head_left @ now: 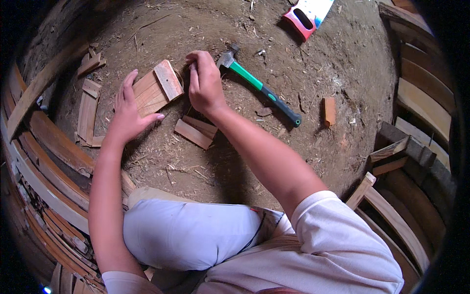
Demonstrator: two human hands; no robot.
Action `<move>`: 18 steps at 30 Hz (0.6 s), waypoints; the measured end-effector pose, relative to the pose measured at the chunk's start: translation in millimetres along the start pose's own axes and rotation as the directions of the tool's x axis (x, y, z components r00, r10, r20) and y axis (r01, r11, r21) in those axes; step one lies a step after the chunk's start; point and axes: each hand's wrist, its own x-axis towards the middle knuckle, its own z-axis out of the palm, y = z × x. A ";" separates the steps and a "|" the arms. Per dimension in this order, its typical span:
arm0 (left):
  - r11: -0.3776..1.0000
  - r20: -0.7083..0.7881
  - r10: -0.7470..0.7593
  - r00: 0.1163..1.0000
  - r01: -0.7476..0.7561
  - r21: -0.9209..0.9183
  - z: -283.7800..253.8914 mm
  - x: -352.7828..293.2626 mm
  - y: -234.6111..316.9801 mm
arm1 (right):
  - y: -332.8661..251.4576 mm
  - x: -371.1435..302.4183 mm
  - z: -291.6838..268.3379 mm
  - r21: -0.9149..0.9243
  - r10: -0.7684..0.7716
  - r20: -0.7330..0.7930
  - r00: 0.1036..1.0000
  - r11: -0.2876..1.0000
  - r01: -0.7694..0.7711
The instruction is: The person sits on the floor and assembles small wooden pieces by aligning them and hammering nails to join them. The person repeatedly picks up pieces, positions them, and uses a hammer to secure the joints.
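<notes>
Resting on bare dirt ground (205,161), centre far: one wooden board assembly (155,90), pale reddish planks with a short crosspiece laid over its right end, tilted so that end points far-right.

Left hand (128,110): flat and open, fingers spread, palm down on the left edge of the board assembly; it grips nothing.

Right hand (204,83): curled, thumb and fingertips pinched together just right of the crosspiece. What they pinch is too small to make out.

Hammer (259,88): steel head beside the right hand, green-and-black handle running right and nearer; it lies on the dirt, untouched.

Two short wood offcuts (196,130): stacked loosely just near of the board assembly, under the right wrist.

Small wood block (329,110): upright rectangle, right of the hammer handle, well apart from both hands.

Hand saw (307,15): red handle, pale blade, far edge of the view, partly cut off.

Loose slats (88,110): several lying far left on the dirt, beside the left hand.

Curved wooden planks (54,147): stacked along the left rim; more on the right rim.

Person's knee in light trousers (191,232): near centre, between the forearms.
</notes>
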 end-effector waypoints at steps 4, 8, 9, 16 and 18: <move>0.999 -0.014 0.042 0.999 -0.042 -0.005 14.3 4.2 -4.1 | -0.2 0.5 -1.2 0.006 -0.001 0.006 1.000 1.000 0.001; 0.999 -0.023 -0.007 1.000 0.006 -0.044 12.6 2.1 -1.6 | -4.0 0.4 -1.3 0.012 -0.009 0.015 1.000 1.000 0.009; 0.998 -0.024 0.010 1.000 -0.011 -0.058 13.0 2.7 -2.8 | -5.0 0.5 -2.3 0.013 0.000 0.018 1.000 1.000 0.000; 0.993 -0.040 0.085 0.996 -0.081 0.084 -2.6 9.3 8.8 | -5.2 1.3 -3.0 0.014 -0.014 0.024 1.000 1.000 0.014; 0.990 -0.039 0.102 0.994 -0.097 0.105 -5.5 11.3 10.4 | -4.5 1.4 -2.9 0.003 -0.025 0.014 1.000 1.000 0.025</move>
